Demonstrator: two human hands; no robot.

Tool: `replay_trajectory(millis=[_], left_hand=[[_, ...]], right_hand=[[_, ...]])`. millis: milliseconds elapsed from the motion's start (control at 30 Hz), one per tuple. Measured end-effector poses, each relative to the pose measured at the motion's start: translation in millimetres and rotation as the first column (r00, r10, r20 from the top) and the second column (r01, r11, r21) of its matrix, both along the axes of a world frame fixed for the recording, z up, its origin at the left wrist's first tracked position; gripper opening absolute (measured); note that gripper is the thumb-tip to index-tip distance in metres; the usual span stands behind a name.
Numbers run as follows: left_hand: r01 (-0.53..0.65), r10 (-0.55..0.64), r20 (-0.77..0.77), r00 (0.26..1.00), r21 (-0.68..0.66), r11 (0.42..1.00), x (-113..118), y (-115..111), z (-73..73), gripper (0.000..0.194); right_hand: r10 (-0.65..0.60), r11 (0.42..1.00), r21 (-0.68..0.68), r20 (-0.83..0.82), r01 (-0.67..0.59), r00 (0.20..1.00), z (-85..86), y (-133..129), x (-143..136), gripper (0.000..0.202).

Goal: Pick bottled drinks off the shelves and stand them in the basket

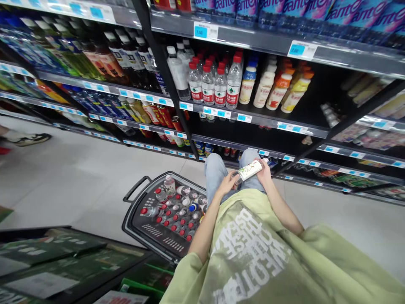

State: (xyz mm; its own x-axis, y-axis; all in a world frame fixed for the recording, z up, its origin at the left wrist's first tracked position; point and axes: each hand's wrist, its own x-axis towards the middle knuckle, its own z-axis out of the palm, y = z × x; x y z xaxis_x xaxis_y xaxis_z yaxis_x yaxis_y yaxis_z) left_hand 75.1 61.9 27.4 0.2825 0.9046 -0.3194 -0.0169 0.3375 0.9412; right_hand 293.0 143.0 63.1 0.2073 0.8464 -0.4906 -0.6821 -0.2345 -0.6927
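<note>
Over my knees I hold a clear bottle with a pale printed label, tilted almost on its side. My left hand is closed round its lower left end. My right hand grips the other end, near the pale cap. To my left on the floor is a black shopping basket with many bottles in it. Most of those have red caps, one has a blue cap, and a labelled bottle stands upright at the back.
Drink shelves run across in front of me, holding red-capped water bottles and milk-drink bottles. Dark green boxes are stacked behind the basket. Another person's shoe shows on the floor at far left.
</note>
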Motion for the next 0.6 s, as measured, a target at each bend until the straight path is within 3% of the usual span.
replay_trajectory(millis=[67, 167, 267, 433, 600], left_hand=[[-0.008, 0.009, -0.046, 0.999, 0.007, 1.000, -0.2, 0.6, -0.2, 0.070], [-0.055, 0.072, -0.142, 0.987, 0.120, 0.991, -0.6, 1.4, -1.4, 0.081], [-0.105, 0.144, -0.165, 0.976, 0.226, 0.968, -1.2, 1.6, -1.5, 0.077], [-0.008, 0.024, -0.153, 0.988, 0.105, 0.994, -3.0, 0.6, 2.5, 0.071], [0.055, -0.055, -0.022, 0.998, -0.002, 0.998, -1.8, 0.9, 2.6, 0.062]], right_hand=[[0.010, 1.000, 0.004, 0.005, -0.010, 1.000, 1.0, -0.4, 0.0, 0.008], [0.028, 0.999, 0.019, 0.013, -0.028, 1.000, 1.3, -1.5, -1.3, 0.009], [0.039, 0.999, 0.032, 0.027, -0.040, 0.999, 0.6, -1.6, -3.3, 0.007], [0.036, 0.998, 0.052, 0.045, -0.039, 0.998, 0.3, -1.0, -3.0, 0.009], [0.006, 0.999, 0.043, 0.054, -0.008, 0.999, -1.5, -0.4, -0.8, 0.008]])
